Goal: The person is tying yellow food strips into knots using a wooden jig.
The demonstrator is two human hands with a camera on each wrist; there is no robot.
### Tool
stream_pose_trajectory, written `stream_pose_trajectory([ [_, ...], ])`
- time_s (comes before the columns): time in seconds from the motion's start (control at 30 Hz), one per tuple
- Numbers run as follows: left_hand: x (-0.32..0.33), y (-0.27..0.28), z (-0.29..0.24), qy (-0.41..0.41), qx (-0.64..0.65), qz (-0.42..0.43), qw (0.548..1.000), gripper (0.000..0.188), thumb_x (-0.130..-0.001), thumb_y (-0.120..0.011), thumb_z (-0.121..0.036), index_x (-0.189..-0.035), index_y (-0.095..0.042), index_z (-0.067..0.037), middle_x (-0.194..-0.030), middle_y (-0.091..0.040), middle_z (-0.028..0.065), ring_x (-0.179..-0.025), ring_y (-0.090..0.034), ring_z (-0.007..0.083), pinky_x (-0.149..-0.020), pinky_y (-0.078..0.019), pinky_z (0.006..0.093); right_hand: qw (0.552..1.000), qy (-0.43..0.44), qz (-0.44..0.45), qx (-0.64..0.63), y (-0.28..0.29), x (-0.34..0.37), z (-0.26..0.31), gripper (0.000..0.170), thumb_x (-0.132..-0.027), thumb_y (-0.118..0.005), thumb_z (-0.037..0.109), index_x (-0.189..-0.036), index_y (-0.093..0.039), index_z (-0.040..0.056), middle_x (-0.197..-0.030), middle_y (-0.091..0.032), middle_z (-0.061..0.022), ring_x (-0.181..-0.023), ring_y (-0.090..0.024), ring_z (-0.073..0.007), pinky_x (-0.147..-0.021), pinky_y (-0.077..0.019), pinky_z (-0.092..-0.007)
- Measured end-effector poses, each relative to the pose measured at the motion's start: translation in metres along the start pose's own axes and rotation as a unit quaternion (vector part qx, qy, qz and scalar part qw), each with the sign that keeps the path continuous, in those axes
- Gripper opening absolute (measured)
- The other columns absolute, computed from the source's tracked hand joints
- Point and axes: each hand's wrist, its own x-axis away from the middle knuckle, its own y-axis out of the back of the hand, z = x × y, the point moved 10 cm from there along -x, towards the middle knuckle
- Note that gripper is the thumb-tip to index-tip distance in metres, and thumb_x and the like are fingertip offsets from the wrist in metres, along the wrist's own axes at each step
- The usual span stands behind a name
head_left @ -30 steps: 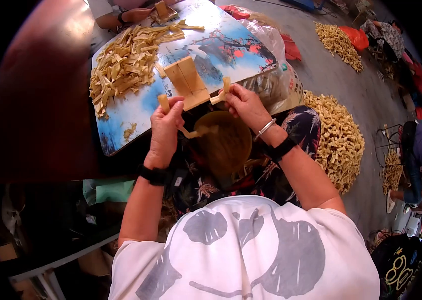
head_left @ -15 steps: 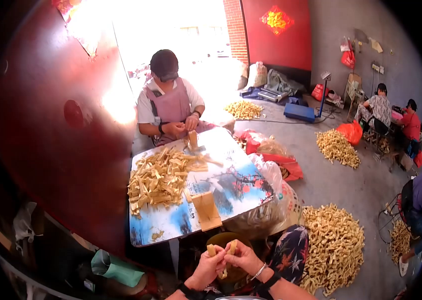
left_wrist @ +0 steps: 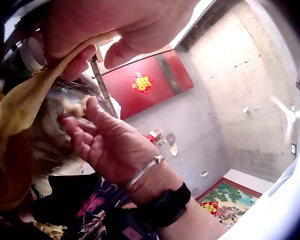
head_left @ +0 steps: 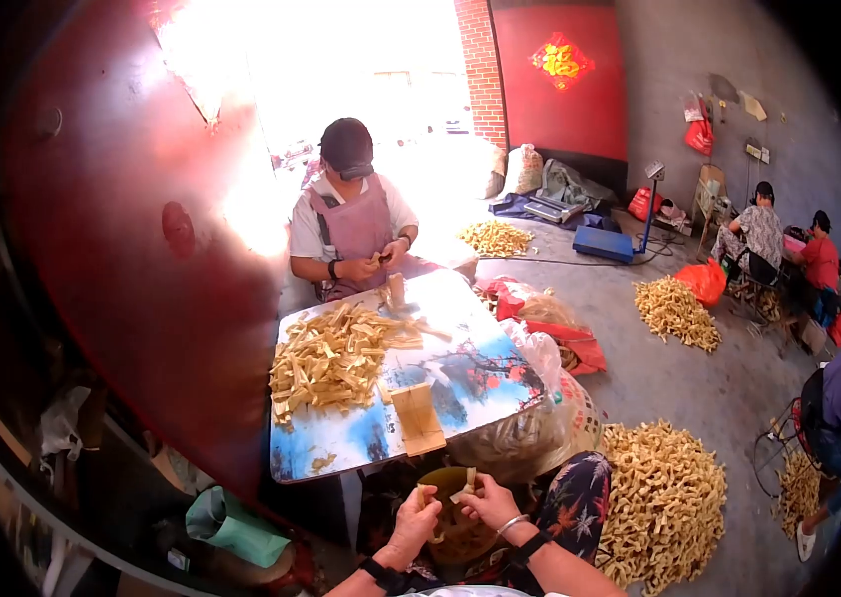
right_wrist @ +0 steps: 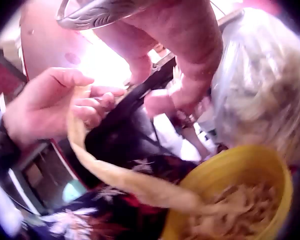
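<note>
My left hand (head_left: pixel 414 522) holds a long, pale yellow strip (right_wrist: pixel 125 180) between thumb and fingers. The strip hangs in a curve, its lower end overlapping the yellow bucket (right_wrist: pixel 240 156) in the right wrist view. To the right, a short way apart, my right hand (head_left: pixel 493 504) pinches a small pale yellow piece (head_left: pixel 464 486) at the fingertips. Both hands are over the bucket, which contains many small pieces. Just beyond them, an L-shaped wooden stand (head_left: pixel 417 418) sits at the table's near edge.
The painted table (head_left: pixel 366 443) bears a heap of strips (head_left: pixel 331 363). A person (head_left: pixel 351 219) sits across it, working with both hands. A large pile of short, knotted-looking pieces (head_left: pixel 664 507) covers the floor at right. A clear plastic bag (right_wrist: pixel 265 85) stands beside the table.
My hands have drawn back from beside the wooden stand, come together over the bucket, then parted slightly. The head view has tilted up, bringing the room and the seated person into sight.
</note>
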Motion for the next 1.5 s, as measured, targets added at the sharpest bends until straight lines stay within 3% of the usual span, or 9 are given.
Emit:
stream_pose_trajectory([
  [0.1, 0.003, 0.004, -0.012, -0.178, -0.226, -0.057, 0.956, 0.029, -0.090, -0.058, -0.011, -0.117, -0.055, 0.000, -0.097, -0.055, 0.0165, -0.081, -0.056, 0.0314, -0.073, -0.0494, 0.0386, 0.917, 0.264, -0.079, 0.289, -0.010, 0.009, 0.038, 0.063, -0.089, -0.067, 0.041, -0.130, -0.051, -0.0044, -0.104, -0.070, -0.0194, -0.097, -0.069, -0.0332, -0.086, -0.0536, -0.0386],
  [0.37, 0.039, -0.035, -0.052, -0.320, -0.284, -0.027, 0.904, 0.038, -0.086, -0.060, -0.012, -0.120, -0.054, 0.004, -0.112, -0.050, 0.0243, -0.104, -0.053, 0.0399, -0.087, -0.0480, 0.0437, 0.970, 0.144, -0.073, 0.182, -0.027, 0.033, 0.040, 0.030, -0.097, -0.051, 0.027, -0.092, -0.069, 0.0037, -0.093, -0.067, -0.0204, -0.086, -0.066, -0.0368, -0.073, -0.0509, -0.0433],
  [0.5, 0.019, 0.007, 0.012, -0.005, -0.190, -0.031, 0.981, 0.042, -0.090, -0.065, -0.036, -0.103, -0.062, 0.004, -0.091, -0.063, 0.0159, -0.089, -0.062, 0.0334, -0.083, -0.0512, 0.0407, 0.933, 0.257, -0.166, 0.189, -0.004, 0.058, 0.089, 0.022, -0.096, -0.056, 0.020, -0.089, -0.068, 0.0032, -0.085, -0.067, -0.0161, -0.077, -0.065, -0.0331, -0.070, -0.0514, -0.0377],
  [0.53, 0.029, -0.005, 0.066, 0.255, 0.104, 0.055, 0.960, 0.043, -0.093, -0.062, -0.046, -0.100, -0.065, -0.003, -0.087, -0.066, 0.0091, -0.082, -0.064, 0.0239, -0.080, -0.0538, 0.0367, 0.942, 0.260, -0.126, 0.169, -0.013, 0.061, 0.091, 0.020, -0.096, -0.056, 0.020, -0.091, -0.068, 0.0039, -0.084, -0.066, -0.0165, -0.077, -0.065, -0.0339, -0.068, -0.0513, -0.0384],
  [0.6, 0.045, -0.033, 0.083, 0.369, 0.323, 0.194, 0.849, 0.040, -0.095, -0.060, -0.045, -0.099, -0.066, -0.006, -0.089, -0.065, 0.0048, -0.079, -0.063, 0.0143, -0.076, -0.0548, 0.0314, 0.955, 0.262, -0.048, 0.130, -0.031, 0.071, 0.093, 0.017, -0.096, -0.057, 0.019, -0.095, -0.066, 0.0053, -0.082, -0.065, -0.0174, -0.076, -0.065, -0.0356, -0.065, -0.0510, -0.0398],
  [0.87, 0.020, -0.024, 0.021, 0.015, -0.104, 0.210, 0.972, 0.018, -0.095, -0.060, -0.017, -0.110, -0.064, -0.009, -0.100, -0.063, 0.0087, -0.087, -0.064, 0.0207, -0.073, -0.0540, 0.0320, 0.941, 0.302, -0.070, 0.137, -0.030, 0.082, 0.087, 0.018, -0.098, -0.056, 0.017, -0.100, -0.065, 0.0025, -0.083, -0.067, -0.0136, -0.069, -0.066, -0.0250, -0.062, -0.0526, -0.0315],
  [1.0, 0.046, -0.029, -0.060, -0.263, -0.466, 0.142, 0.832, 0.018, -0.084, -0.066, -0.010, -0.102, -0.067, -0.011, -0.092, -0.059, 0.0124, -0.084, -0.064, 0.0288, -0.066, -0.0535, 0.0332, 0.992, 0.113, -0.046, -0.034, -0.028, 0.063, 0.050, 0.020, -0.101, -0.052, 0.019, -0.095, -0.062, 0.0019, -0.079, -0.063, -0.0057, -0.068, -0.062, -0.0135, -0.061, -0.0536, -0.0270],
  [1.13, 0.063, -0.030, -0.093, -0.415, -0.446, 0.064, 0.790, 0.017, -0.076, -0.066, -0.002, -0.092, -0.061, -0.005, -0.086, -0.052, 0.0098, -0.075, -0.062, 0.0261, -0.060, -0.0524, 0.0343, 0.984, -0.084, 0.001, -0.160, -0.039, 0.037, -0.034, 0.017, -0.100, -0.053, 0.020, -0.099, -0.059, 0.0038, -0.087, -0.063, -0.0055, -0.071, -0.060, -0.0115, -0.057, -0.0536, -0.0258],
  [1.5, 0.049, -0.019, -0.073, -0.306, -0.462, 0.019, 0.832, 0.021, -0.075, -0.070, -0.006, -0.092, -0.060, -0.002, -0.092, -0.053, 0.0128, -0.075, -0.065, 0.0306, -0.062, -0.0564, 0.0370, 0.965, -0.107, 0.108, -0.215, -0.061, 0.050, -0.005, 0.023, -0.102, -0.050, 0.033, -0.104, -0.060, 0.0126, -0.082, -0.060, 0.0002, -0.061, -0.054, -0.0073, -0.049, -0.0391, -0.0192],
])
